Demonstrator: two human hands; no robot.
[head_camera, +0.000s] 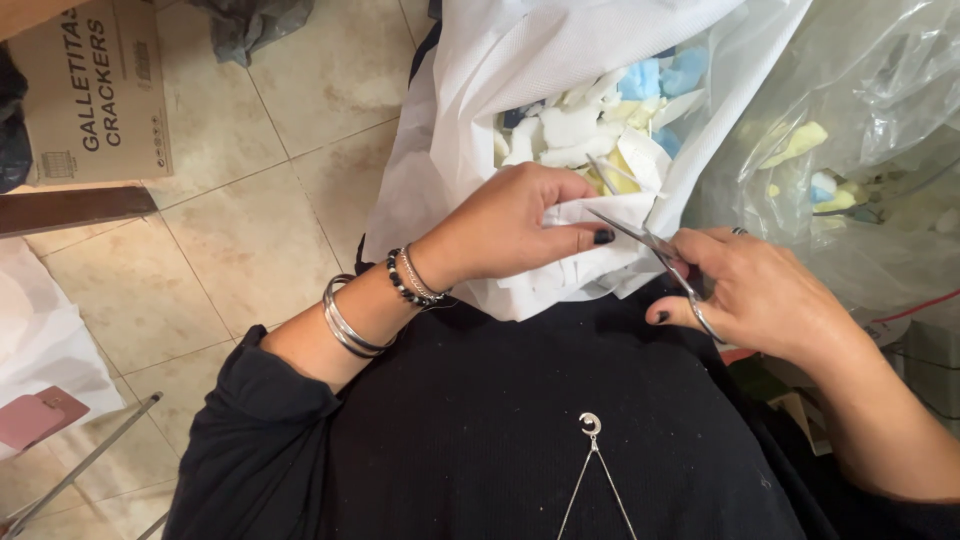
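My left hand (520, 225) pinches a piece of white fabric (585, 215) at the mouth of a white bag (480, 90) that rests on my lap. My right hand (765, 290) grips metal scissors (650, 245), whose open blades reach the edge of the fabric right beside my left thumb. Inside the bag lie several foam scraps (600, 115) in white, blue and yellow. Bracelets circle my left wrist.
A clear plastic bag (860, 120) with more foam scraps lies to the right. A cardboard box (95, 90) stands on the tiled floor (260, 220) at upper left. White cloth with a pink item (35, 415) lies at lower left, beside a thin metal rod.
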